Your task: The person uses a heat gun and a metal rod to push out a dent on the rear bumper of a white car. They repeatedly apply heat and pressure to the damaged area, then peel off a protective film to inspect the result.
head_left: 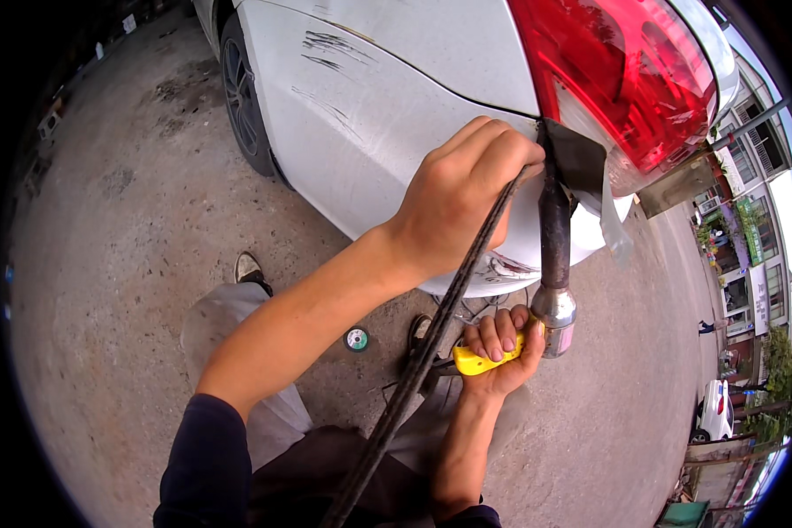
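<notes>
My left hand is closed beside the corner of the white car bumper, just below the red tail light. Its fingers pinch the upper end of a long dark rod, which slants down to the lower edge. Lower right, my right hand wraps round the yellow handle of a hot air gun. The gun's silver body points upward, and its dark tube reaches the seam under the light. Against the tube's top lies a dark flat piece; whether the two are joined, I cannot tell.
Black scratches mark the car's side above the rear wheel. A grinding disc lies on the concrete ground between my shoes. A whitish strip hangs by the bumper. Another white car stands far right, near buildings.
</notes>
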{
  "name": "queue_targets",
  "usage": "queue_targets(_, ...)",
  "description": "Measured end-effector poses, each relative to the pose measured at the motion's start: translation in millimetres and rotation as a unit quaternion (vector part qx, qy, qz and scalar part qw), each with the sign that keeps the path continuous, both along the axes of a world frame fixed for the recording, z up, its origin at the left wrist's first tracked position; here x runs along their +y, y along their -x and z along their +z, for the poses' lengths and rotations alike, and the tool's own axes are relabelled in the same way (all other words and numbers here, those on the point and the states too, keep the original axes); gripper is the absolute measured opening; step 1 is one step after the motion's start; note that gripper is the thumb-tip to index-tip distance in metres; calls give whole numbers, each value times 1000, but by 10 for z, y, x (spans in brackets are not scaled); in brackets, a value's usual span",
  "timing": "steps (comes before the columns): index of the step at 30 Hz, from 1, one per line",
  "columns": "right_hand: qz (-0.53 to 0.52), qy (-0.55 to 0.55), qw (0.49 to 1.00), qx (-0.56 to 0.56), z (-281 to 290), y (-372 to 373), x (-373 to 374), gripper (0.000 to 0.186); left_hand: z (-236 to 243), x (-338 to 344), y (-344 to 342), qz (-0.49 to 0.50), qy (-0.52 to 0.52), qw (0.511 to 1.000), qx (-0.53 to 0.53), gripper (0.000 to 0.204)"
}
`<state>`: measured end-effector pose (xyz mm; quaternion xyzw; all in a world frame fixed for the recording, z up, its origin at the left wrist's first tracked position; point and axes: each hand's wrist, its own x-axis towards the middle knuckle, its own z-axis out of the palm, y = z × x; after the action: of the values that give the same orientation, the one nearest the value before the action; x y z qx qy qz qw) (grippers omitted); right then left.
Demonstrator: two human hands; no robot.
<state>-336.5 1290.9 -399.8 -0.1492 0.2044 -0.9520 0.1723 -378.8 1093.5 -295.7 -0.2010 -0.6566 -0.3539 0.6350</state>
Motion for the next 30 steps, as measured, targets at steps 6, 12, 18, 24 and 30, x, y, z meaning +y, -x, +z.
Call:
queue_targets(6, 1, 5, 1000, 6, -16, 8, 31, 25, 0, 26, 13, -6, 0, 1000, 1, 18)
queue_targets(12, 0, -4, 1000, 12, -20, 23, 55, 24, -30, 45, 30, -4, 5, 1000, 2, 16)
queue_targets(18, -2, -6, 1000, 11, -17, 32, 68, 24, -26, 66, 24, 0, 9, 1000, 4, 20)
queue_targets(24, -20, -20, 1000, 7, 15, 9, 44, 25, -36, 99, 29, 12, 17, 1000, -5, 23)
queue_targets(30, -12, -11, 1000, 5, 5, 9, 30, 25, 3, 94, 30, 29, 23, 999, -2, 23)
